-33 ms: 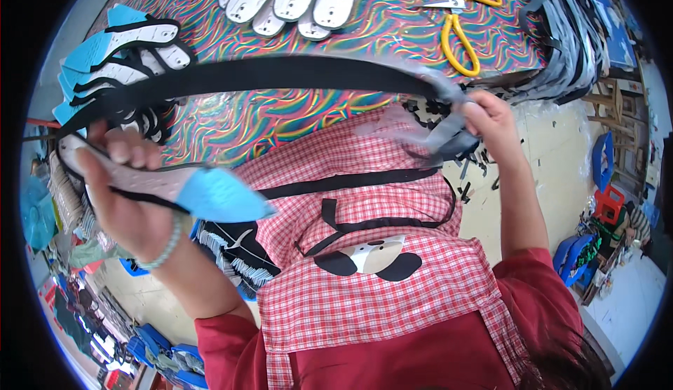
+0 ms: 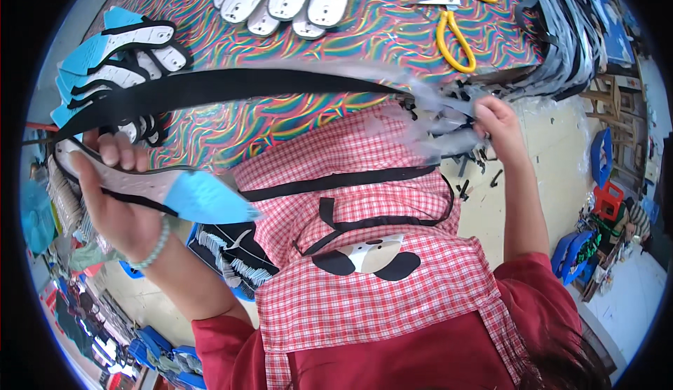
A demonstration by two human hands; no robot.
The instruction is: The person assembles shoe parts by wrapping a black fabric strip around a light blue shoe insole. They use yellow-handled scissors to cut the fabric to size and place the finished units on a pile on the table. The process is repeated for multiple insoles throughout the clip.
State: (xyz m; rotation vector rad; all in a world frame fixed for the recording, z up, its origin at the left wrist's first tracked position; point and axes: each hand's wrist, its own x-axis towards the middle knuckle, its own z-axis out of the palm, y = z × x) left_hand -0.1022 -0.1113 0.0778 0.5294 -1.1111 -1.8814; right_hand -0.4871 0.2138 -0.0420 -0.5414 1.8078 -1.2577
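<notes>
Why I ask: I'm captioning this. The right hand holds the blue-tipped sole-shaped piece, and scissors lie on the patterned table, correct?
Wrong hand: the head view shows the left hand holding the blue-tipped sole-shaped piece. Scissors do lie on the patterned table.

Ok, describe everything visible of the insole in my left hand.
The insole is slim and pale, with black edging and a tapering bright-blue end. It looks stiff, its face faintly marked. Your left hand grips it midair, thumb across the pale part; it slants down rightward. A black strip reaches its pale end; whether joined, I can't tell.
</notes>
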